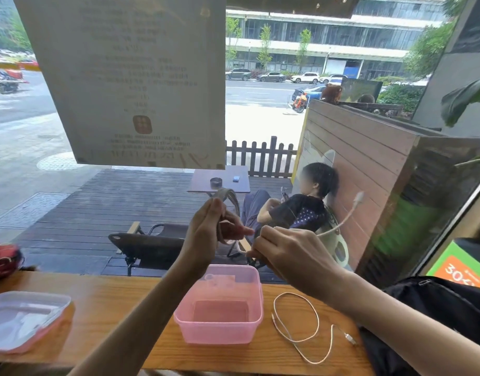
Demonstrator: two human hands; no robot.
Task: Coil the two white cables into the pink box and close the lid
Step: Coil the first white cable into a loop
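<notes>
The open pink box point(219, 325) stands on the wooden counter, with nothing coiled inside. Both my hands are raised above and behind it. My left hand point(206, 232) is closed around loops of one white cable point(342, 223). My right hand point(285, 249) pinches the same cable a short way along; its free end with the plug arcs up to the right. The second white cable point(306, 329) lies loose on the counter right of the box. The box's lid point(24, 321) lies flat at the far left of the counter.
A black bag point(434, 316) rests on the counter's right end, close to the loose cable. A red object point(3, 259) sits at the far left. The wooden counter point(119, 308) runs along a window; a paper notice hangs on the glass and a person sits outside.
</notes>
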